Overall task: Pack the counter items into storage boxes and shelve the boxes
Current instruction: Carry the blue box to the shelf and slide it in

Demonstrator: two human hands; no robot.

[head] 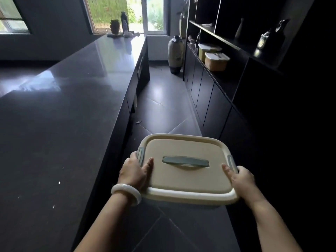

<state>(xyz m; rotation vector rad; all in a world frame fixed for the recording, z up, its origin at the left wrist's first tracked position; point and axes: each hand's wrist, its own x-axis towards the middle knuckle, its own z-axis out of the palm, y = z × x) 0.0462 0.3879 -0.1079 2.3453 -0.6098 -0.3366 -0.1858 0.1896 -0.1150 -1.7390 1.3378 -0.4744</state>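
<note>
Hands carried a lidded beige storage box (187, 171) above the tiled floor (163, 99), in the aisle between the dark surface (60, 110) and the shelving unit (227, 57). The left hand (135, 171) gripped the box's left edge by a grey latch (140, 155), thumb on the lid; the right hand (241, 176) clamped the right edge likewise. A pale bangle (126, 194) circled the left wrist. Two similar boxes (213, 55) sat on the shelf, possibly yellowish in the dim light, near a floor vase (175, 53)
</note>
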